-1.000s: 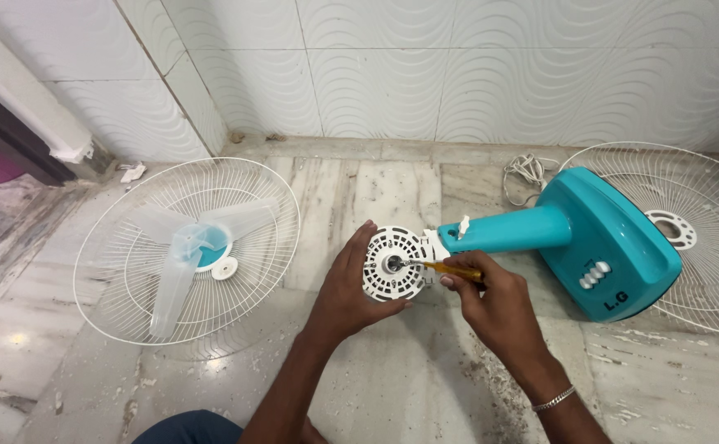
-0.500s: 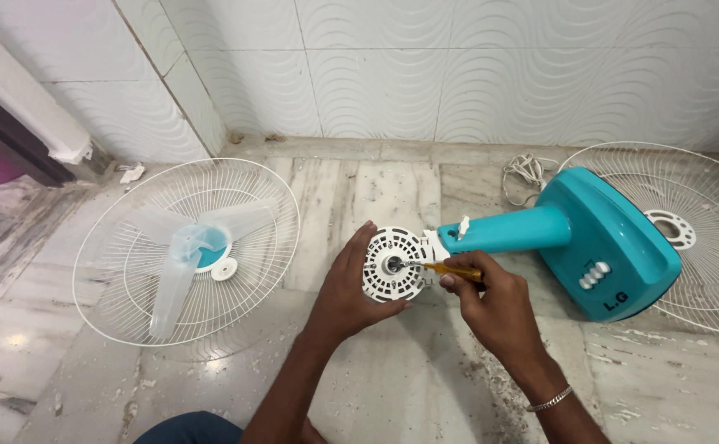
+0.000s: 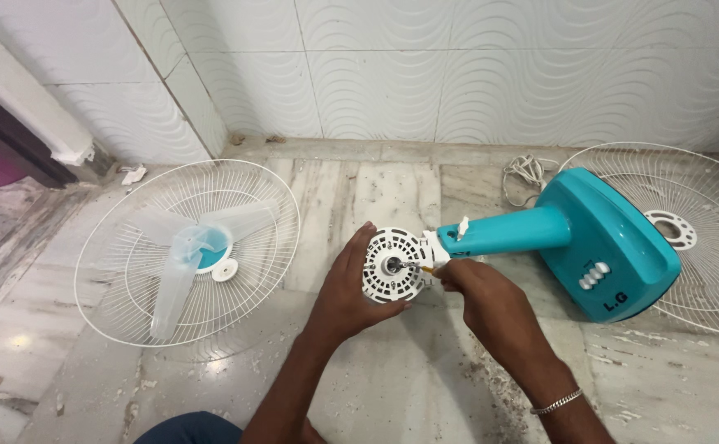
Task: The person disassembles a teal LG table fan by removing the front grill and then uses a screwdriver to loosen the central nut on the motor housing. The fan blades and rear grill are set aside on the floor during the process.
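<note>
We knelt over a dismantled teal table fan [image 3: 590,247] lying on its side on the marble floor [image 3: 392,395], its base at about three o'clock and its neck pointing back toward the centre. The white motor housing [image 3: 392,267], round and vented, sat at the end of that neck in the middle of the view, its face turned up toward us, likely so the shaft stayed within easy reach.

Our left hand [image 3: 351,288] curled around the housing from the eight o'clock side, fingers spread over its rim and thumb beneath, apparently to steady it against turning. Our right hand [image 3: 479,292] came in from four o'clock, pinched closed around a small screwdriver [image 3: 422,268] with a yellowish handle, its tip pressed at the shaft in the centre of the housing; a thin metal bracelet [image 3: 557,401] circled that wrist.

One wire guard [image 3: 187,251] lay flat at nine o'clock, holding the translucent blade [image 3: 183,259] and a small white cap [image 3: 224,270], seemingly parked there to keep loose parts together. The second guard [image 3: 680,238] rested at three o'clock, partly under the fan's base. The coiled power cord [image 3: 524,177] lay at one o'clock by the tiled wall [image 3: 458,66].
</note>
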